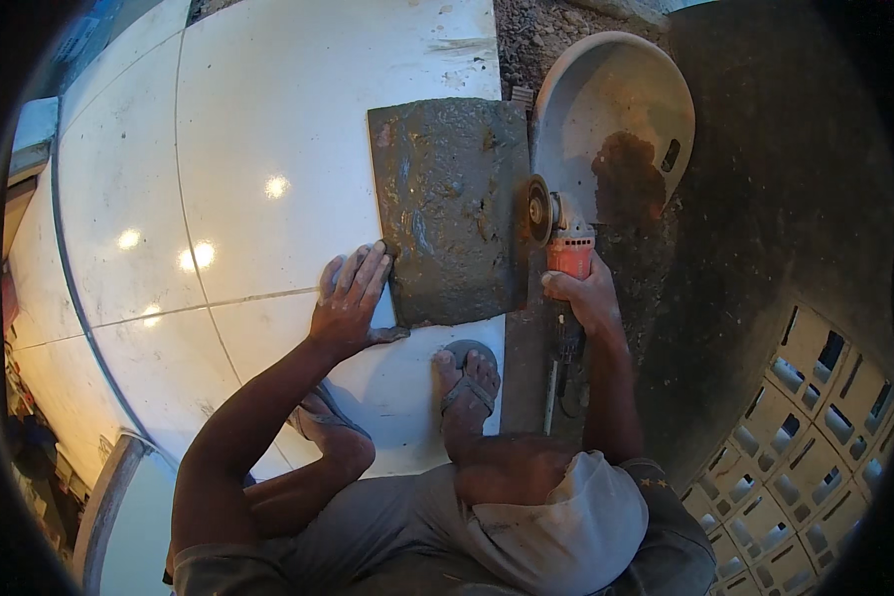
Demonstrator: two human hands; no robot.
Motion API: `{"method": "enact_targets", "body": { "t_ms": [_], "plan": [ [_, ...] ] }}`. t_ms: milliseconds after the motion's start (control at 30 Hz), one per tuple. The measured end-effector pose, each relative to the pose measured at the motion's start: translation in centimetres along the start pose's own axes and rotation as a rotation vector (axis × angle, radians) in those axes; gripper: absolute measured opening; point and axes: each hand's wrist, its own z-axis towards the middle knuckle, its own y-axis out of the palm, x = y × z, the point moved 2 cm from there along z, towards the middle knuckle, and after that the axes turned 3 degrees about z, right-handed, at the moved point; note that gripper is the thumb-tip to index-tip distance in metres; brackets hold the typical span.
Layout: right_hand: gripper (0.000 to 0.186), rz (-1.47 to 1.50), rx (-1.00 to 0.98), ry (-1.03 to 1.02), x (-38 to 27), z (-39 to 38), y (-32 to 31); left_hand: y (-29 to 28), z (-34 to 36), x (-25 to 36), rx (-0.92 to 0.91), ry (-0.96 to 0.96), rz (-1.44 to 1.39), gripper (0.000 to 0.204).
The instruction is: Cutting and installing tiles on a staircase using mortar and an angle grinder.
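A dark grey slab [452,199], coated in wet, lumpy grey material, lies on the white tiled floor [248,119] at its right edge. My left hand [350,303] rests at the slab's left edge, fingertips touching it and thumb spread near the lower corner. My right hand [578,293] is closed round the red body of an angle grinder [568,253]. Its disc [538,211] is upright just beside the slab's right edge; whether they touch I cannot tell.
A pale oval basin [586,89] with a wet brown patch lies behind the grinder, by gravel [521,40]. My sandalled feet [467,382] are below the slab. Perforated blocks [795,432] stand at lower right, a dark surface [765,149] on the right. Clutter lines the far left.
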Motion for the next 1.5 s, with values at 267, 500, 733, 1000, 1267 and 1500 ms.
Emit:
{"method": "enact_targets", "body": {
  "t_ms": [267, 500, 733, 1000, 1267, 1500],
  "plan": [
    [0.056, -0.015, -0.007, 0.002, -0.8, 0.4, 0.2, -0.1, 0.0, 0.0, 0.009, 0.006, -0.028, 0.127],
    [0.050, 0.012, 0.002, -0.013, -1.0, 0.6, 0.5, 0.0, -0.2, -0.1, 0.032, 0.008, -0.042, 0.126],
    [0.055, 0.053, -0.004, -0.002, -1.1, 1.1, 0.6, -0.3, -0.1, 0.0, 0.055, 0.020, -0.041, 0.123],
    [0.055, 0.054, -0.008, 0.034, -1.1, 1.6, 0.6, -0.7, 0.0, 0.0, 0.049, 0.005, -0.022, 0.065],
    [0.053, 0.019, 0.007, 0.011, -1.3, 2.2, 0.7, -0.5, -0.3, -0.2, 0.028, 0.008, -0.046, 0.103],
    [0.059, 0.016, -0.001, 0.006, -1.7, 2.8, 0.4, -0.3, -0.5, -0.3, 0.012, 0.008, -0.063, 0.113]
  ]
}}
